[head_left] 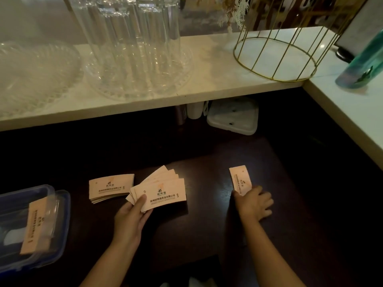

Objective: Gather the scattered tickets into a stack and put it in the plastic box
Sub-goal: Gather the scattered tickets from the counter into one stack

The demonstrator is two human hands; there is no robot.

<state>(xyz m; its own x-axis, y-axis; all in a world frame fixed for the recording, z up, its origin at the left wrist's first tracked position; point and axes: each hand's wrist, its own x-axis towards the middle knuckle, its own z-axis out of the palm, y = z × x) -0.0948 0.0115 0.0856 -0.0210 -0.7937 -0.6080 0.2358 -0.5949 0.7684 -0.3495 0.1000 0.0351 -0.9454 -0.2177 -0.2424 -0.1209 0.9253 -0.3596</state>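
My left hand (132,214) grips a fanned bunch of pale pink tickets (163,191) just above the dark table. A small stack of tickets (109,187) lies flat to the left of that bunch. My right hand (256,201) rests on the table with its fingertips on the lower end of a single ticket (240,180). The clear plastic box (12,224) with blue trim sits at the far left, and one ticket (37,226) lies in it.
A white counter (207,88) runs above the dark table and turns down the right side. On it stand upturned glasses on a glass tray (136,59), a gold wire basket (275,54) and a teal bottle (360,65). A white container (234,119) sits under the shelf.
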